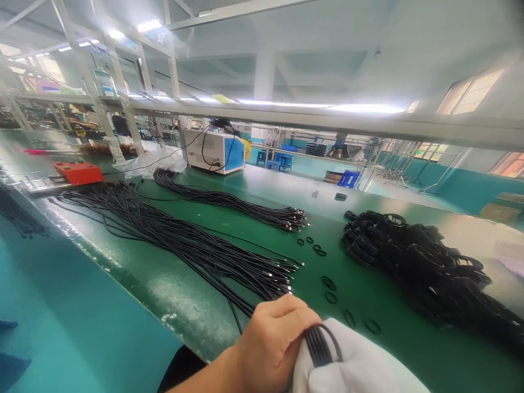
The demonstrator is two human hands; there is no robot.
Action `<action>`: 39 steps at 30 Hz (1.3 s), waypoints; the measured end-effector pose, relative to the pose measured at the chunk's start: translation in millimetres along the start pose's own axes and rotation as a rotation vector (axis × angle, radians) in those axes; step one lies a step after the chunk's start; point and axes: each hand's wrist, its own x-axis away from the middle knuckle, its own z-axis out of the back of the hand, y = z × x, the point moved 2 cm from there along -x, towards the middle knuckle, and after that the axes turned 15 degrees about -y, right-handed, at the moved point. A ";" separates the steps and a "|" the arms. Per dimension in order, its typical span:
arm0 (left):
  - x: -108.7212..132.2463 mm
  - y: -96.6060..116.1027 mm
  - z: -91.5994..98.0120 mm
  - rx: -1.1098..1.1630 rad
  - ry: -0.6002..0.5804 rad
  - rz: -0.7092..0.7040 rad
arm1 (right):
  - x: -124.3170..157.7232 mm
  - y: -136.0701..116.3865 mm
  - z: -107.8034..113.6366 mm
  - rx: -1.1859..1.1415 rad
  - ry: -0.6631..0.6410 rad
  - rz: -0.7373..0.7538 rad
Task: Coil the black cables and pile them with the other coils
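At the bottom of the head view, my bare left hand (272, 338) is closed around one side of a coiled black cable (318, 345). My right hand (364, 363), in a white glove, grips the other side of the same coil. Just beyond my left hand lies a long bundle of black cables (192, 245) with metal-tipped ends. Past it is a second, narrower cable bundle (233, 202). Several thin black rings (331, 297) are scattered on the green tabletop to the right. A large pile of coiled black cables (409, 256) sits farther right.
An orange-red device (77, 172) stands at the left table edge. A white and blue machine (215, 152) and clear plastic bag (158, 162) are at the back. A metal shelf frame (286, 112) crosses above the table. Another person (87, 117) sits far left.
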 end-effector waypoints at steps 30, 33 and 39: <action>-16.5 -11.7 18.7 0.125 -0.048 0.470 | -28.2 17.9 23.3 -0.301 0.207 0.164; -18.2 -13.7 20.0 0.120 -0.064 0.579 | -27.3 22.9 25.5 -0.375 0.149 0.209; -16.0 -21.6 11.4 0.284 -0.078 0.743 | -34.8 30.6 24.2 -0.427 0.137 0.268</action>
